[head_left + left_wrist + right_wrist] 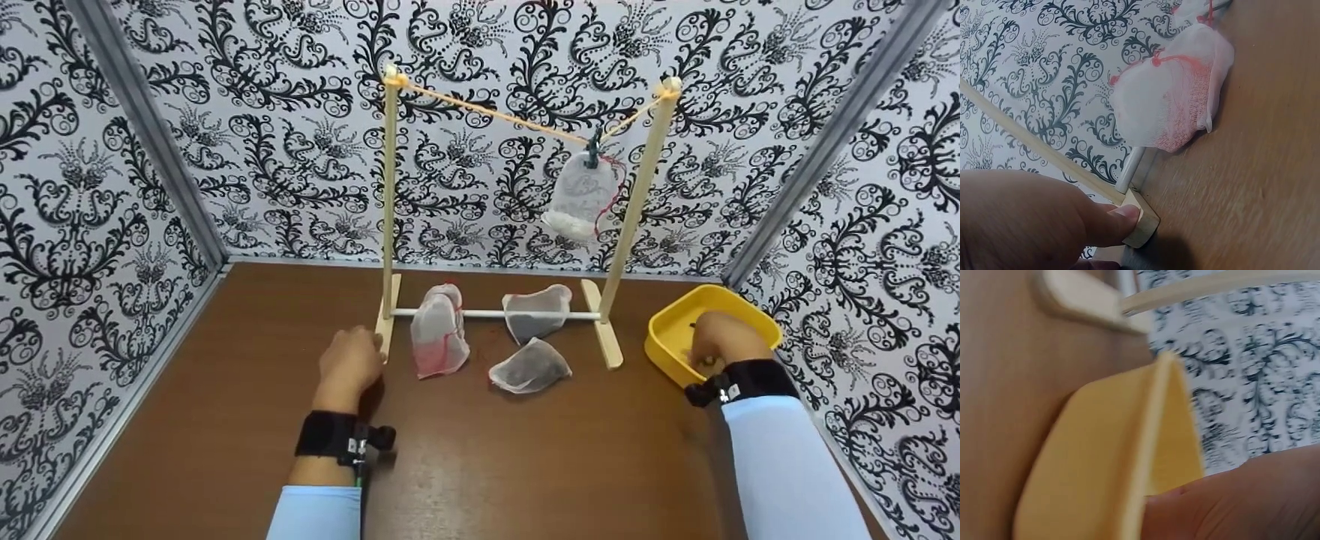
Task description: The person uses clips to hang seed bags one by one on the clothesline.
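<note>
My left hand (351, 364) grips the left foot (1143, 222) of a wooden stand, the thumb lying on the foot's front end. Inside a yellow tray (660, 349) at the right is my right hand (724, 341), reaching down. Its fingertips are hidden by the hand and the tray wall, though small dark items show beside them. From the stand's orange string (495, 114) hangs a white mesh drawstring bag (585, 187), held by a dark green clip (593, 148). White mesh bags with a reddish part (439, 334) lie bunched near the left foot.
Two mesh bags with dark contents, one across the stand's white crossbar (536, 311) and one in front (530, 367), lie on the brown table (487, 465). The stand's right post (637, 202) rises between them and the tray. Patterned walls (300, 150) enclose the table.
</note>
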A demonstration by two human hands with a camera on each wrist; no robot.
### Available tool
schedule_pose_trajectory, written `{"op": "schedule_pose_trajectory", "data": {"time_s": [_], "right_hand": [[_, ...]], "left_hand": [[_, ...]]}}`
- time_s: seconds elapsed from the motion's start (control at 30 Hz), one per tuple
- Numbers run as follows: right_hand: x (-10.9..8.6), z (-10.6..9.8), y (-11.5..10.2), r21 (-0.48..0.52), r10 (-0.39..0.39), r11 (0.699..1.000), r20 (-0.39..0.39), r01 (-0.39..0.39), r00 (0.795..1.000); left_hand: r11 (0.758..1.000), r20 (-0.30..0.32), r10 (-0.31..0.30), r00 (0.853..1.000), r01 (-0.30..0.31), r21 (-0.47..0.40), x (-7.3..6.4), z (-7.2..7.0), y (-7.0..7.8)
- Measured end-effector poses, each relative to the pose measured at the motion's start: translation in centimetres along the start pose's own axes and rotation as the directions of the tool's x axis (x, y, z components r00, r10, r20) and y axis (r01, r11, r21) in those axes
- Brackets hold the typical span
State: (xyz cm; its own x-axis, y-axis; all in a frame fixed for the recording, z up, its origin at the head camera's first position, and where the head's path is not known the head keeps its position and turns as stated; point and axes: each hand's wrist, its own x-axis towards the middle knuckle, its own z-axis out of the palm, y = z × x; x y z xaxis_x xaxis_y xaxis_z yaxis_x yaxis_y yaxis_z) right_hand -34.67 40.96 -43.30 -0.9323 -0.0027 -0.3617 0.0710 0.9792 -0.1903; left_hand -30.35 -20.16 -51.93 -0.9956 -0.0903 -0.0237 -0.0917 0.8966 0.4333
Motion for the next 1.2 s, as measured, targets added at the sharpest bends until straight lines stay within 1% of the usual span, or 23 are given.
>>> {"op": "schedule_pose_trajectory", "data": {"time_s": [0.07, 0.13, 0.17, 0.2, 0.23, 0.27, 0.3, 0.37, 0.43, 0.5, 0.57, 0.6, 0.63, 0.67, 0.7, 0.73, 0.77, 0.87, 0.97, 1.03, 1.1, 1.17, 1.2], "right_hand": [[0.4, -0.7, -0.3, 0.049, -0.017, 0.999, -0.048, 0.019, 0.999], [0.5, -1.3, -1.0, 0.137, -0.033, 0.989, -0.122, 0.05, 0.992], [0.5, -1.5, -1.5, 0.196, -0.034, 0.978, -0.159, 0.066, 0.987], [0.6, -1.6, -2.1, 0.265, -0.044, 0.96, -0.191, 0.095, 0.981], [0.5, -1.5, -2.9, 0.343, -0.054, 0.93, -0.223, 0.13, 0.973], [0.6, -1.4, -3.7, 0.423, -0.051, 0.892, -0.249, 0.156, 0.967], [0.6, -1.2, -4.7, 0.501, -0.049, 0.845, -0.271, 0.184, 0.961], [0.6, -0.3, -6.8, 0.613, -0.057, 0.749, -0.318, 0.251, 0.946], [0.6, 0.7, -8.9, 0.696, -0.073, 0.645, -0.353, 0.314, 0.933], [0.6, 1.9, -11.1, 0.771, -0.078, 0.532, -0.368, 0.351, 0.927], [0.7, 3.1, -13.1, 0.824, -0.081, 0.427, -0.374, 0.371, 0.924], [0.8, 3.7, -14.1, 0.838, -0.08, 0.389, -0.382, 0.382, 0.921], [0.9, 4.2, -15.1, 0.848, -0.077, 0.358, -0.39, 0.39, 0.918], [1.0, 4.7, -16.0, 0.854, -0.074, 0.335, -0.397, 0.398, 0.915], [1.1, 5.2, -17.0, 0.853, -0.073, 0.327, -0.407, 0.408, 0.91], [1.1, 5.6, -17.9, 0.848, -0.079, 0.326, -0.417, 0.419, 0.905], [1.1, 6.1, -18.8, 0.842, -0.089, 0.328, -0.424, 0.428, 0.901], [0.8, 7.3, -21.1, 0.815, -0.147, 0.355, -0.436, 0.458, 0.888], [0.3, 8.4, -22.7, 0.803, -0.212, 0.365, -0.421, 0.471, 0.882], [-0.2, 8.7, -23.6, 0.798, -0.251, 0.36, -0.416, 0.484, 0.874], [-0.7, 8.8, -24.4, 0.793, -0.292, 0.342, -0.42, 0.504, 0.859], [-1.3, 8.7, -25.1, 0.775, -0.336, 0.336, -0.433, 0.536, 0.836], [-1.5, 8.7, -25.4, 0.766, -0.357, 0.333, -0.437, 0.549, 0.826]], "left_hand": [[1.0, 0.001, 0.007, 1.0, -0.007, 0.011, 0.1, 0.0, 0.0], [1.0, -0.002, 0.014, 1.0, -0.014, 0.021, 0.1, -0.1, 0.0], [0.999, -0.004, 0.019, 1.0, -0.019, 0.027, 0.2, -0.1, 0.0], [0.999, -0.006, 0.026, 1.0, -0.025, 0.032, 0.2, -0.2, 0.0], [0.999, -0.008, 0.03, 1.0, -0.03, 0.035, 0.2, -0.3, 0.0], [0.999, -0.009, 0.034, 0.999, -0.034, 0.035, 0.3, -0.3, 0.0], [0.999, -0.01, 0.039, 0.999, -0.039, 0.035, 0.3, -0.4, 0.1], [0.999, -0.011, 0.038, 0.999, -0.037, 0.029, 0.3, -0.6, 0.2], [0.999, -0.017, 0.029, 0.999, -0.029, 0.019, 0.3, -0.8, 0.6], [1.0, -0.026, 0.03, 0.999, -0.03, 0.004, 0.3, -1.3, 1.3], [0.998, -0.045, 0.063, 0.997, -0.064, -0.004, 0.2, -1.9, 2.5], [0.996, -0.059, 0.091, 0.994, -0.092, -0.013, 0.1, -2.3, 3.2], [0.992, -0.073, 0.123, 0.99, -0.125, -0.024, 0.0, -2.7, 4.0], [0.986, -0.086, 0.158, 0.984, -0.162, -0.038, -0.1, -3.0, 4.7], [0.979, -0.102, 0.191, 0.976, -0.198, -0.056, -0.3, -3.3, 5.5], [0.969, -0.118, 0.224, 0.967, -0.234, -0.078, -0.5, -3.5, 6.3], [0.96, -0.135, 0.244, 0.96, -0.259, -0.106, -0.8, -3.7, 7.0], [0.926, -0.171, 0.305, 0.937, -0.333, -0.178, -1.8, -3.8, 9.2], [0.9, -0.172, 0.355, 0.919, -0.386, -0.204, -3.0, -3.7, 10.9], [0.887, -0.161, 0.383, 0.91, -0.411, -0.21, -3.7, -3.6, 11.8], [0.874, -0.16, 0.411, 0.897, -0.438, -0.212, -4.2, -3.6, 12.4], [0.856, -0.175, 0.443, 0.879, -0.473, -0.209, -4.5, -3.6, 12.8], [0.846, -0.185, 0.462, 0.867, -0.493, -0.201, -4.5, -3.6, 13.0]]}}
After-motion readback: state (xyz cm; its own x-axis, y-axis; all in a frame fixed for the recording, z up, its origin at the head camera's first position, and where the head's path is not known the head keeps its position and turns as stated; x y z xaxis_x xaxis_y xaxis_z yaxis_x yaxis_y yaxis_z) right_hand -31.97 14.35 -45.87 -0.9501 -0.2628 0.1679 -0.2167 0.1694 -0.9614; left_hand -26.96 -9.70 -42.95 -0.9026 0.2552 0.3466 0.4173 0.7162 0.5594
